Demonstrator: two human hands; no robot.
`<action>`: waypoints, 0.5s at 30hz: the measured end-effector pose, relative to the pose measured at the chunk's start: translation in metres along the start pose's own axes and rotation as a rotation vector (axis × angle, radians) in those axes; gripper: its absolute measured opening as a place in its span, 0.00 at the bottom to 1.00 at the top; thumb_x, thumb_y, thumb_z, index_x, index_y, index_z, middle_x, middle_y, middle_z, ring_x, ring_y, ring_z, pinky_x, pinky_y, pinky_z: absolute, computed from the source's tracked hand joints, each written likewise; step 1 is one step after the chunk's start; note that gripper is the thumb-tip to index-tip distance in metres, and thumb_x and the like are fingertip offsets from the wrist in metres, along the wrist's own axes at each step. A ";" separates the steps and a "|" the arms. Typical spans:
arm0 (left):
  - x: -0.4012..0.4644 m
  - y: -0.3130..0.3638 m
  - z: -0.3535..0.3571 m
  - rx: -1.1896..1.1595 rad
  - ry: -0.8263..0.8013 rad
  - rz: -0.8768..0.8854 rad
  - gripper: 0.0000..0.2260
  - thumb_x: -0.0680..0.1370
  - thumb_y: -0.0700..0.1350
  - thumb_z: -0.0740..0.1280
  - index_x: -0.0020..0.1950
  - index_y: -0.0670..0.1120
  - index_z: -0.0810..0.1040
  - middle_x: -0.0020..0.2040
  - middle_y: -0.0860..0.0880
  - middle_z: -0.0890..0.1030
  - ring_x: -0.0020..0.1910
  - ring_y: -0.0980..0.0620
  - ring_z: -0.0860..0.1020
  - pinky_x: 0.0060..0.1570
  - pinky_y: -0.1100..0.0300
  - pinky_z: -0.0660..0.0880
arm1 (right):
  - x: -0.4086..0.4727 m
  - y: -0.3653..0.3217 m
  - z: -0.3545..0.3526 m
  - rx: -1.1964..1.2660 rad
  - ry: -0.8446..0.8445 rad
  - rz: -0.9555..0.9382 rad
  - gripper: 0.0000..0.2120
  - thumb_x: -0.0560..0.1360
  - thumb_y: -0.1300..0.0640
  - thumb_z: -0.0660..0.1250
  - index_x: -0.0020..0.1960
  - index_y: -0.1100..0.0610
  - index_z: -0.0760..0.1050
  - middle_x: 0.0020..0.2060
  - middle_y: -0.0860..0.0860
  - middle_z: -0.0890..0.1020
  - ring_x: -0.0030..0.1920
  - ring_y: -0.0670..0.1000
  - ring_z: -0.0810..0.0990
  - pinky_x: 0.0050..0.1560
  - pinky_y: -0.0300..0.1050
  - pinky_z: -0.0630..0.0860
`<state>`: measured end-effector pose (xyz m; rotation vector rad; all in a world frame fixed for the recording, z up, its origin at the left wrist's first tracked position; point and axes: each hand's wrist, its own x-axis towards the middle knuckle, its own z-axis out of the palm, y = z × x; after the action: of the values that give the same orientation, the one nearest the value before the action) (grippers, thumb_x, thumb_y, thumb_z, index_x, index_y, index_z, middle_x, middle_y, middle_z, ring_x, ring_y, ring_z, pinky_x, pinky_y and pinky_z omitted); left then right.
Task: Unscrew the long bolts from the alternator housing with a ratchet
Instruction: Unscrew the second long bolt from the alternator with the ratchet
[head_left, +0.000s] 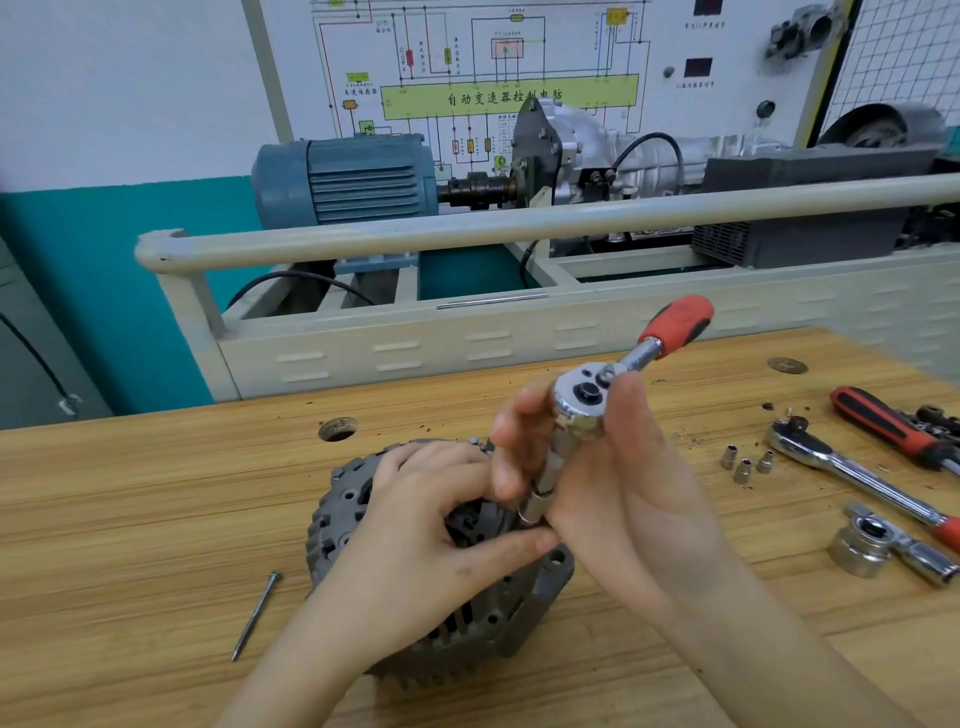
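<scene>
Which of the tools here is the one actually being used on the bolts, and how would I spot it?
Start at the grey alternator on the wooden bench. Both hands meet above it, and the ratchet stands there on a socket extension, its head gripped by the right hand. Unlike the ratchets lying flat to the right, its red handle points up and away.

Bright, even indoor light with soft, faint shadows on the counter (156, 493). Wide-angle distortion bows the rail (467, 223); edges look slightly soft, hands mildly blurred.
</scene>
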<state>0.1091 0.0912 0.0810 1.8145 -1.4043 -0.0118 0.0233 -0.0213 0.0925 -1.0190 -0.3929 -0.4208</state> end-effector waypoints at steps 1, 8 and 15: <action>0.000 0.000 -0.001 -0.001 -0.006 0.003 0.17 0.67 0.62 0.65 0.46 0.51 0.80 0.49 0.57 0.80 0.57 0.57 0.73 0.63 0.47 0.63 | 0.000 0.000 0.000 -0.001 -0.004 0.007 0.18 0.65 0.39 0.70 0.43 0.53 0.81 0.38 0.49 0.82 0.35 0.46 0.79 0.40 0.39 0.76; -0.001 0.002 0.000 -0.006 0.044 0.008 0.07 0.65 0.61 0.65 0.35 0.60 0.74 0.42 0.64 0.76 0.48 0.63 0.73 0.59 0.47 0.64 | -0.002 0.001 0.002 -0.040 0.035 -0.041 0.17 0.60 0.42 0.75 0.40 0.53 0.80 0.36 0.48 0.81 0.34 0.46 0.79 0.38 0.38 0.75; -0.002 0.000 0.001 -0.001 0.032 -0.009 0.10 0.65 0.63 0.65 0.39 0.60 0.77 0.48 0.61 0.78 0.52 0.63 0.73 0.62 0.54 0.61 | -0.003 0.000 0.002 -0.037 0.012 -0.057 0.16 0.61 0.44 0.76 0.41 0.53 0.78 0.36 0.49 0.80 0.35 0.47 0.78 0.40 0.40 0.75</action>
<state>0.1080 0.0921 0.0799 1.8120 -1.3734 0.0121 0.0203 -0.0196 0.0921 -1.0423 -0.4054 -0.4870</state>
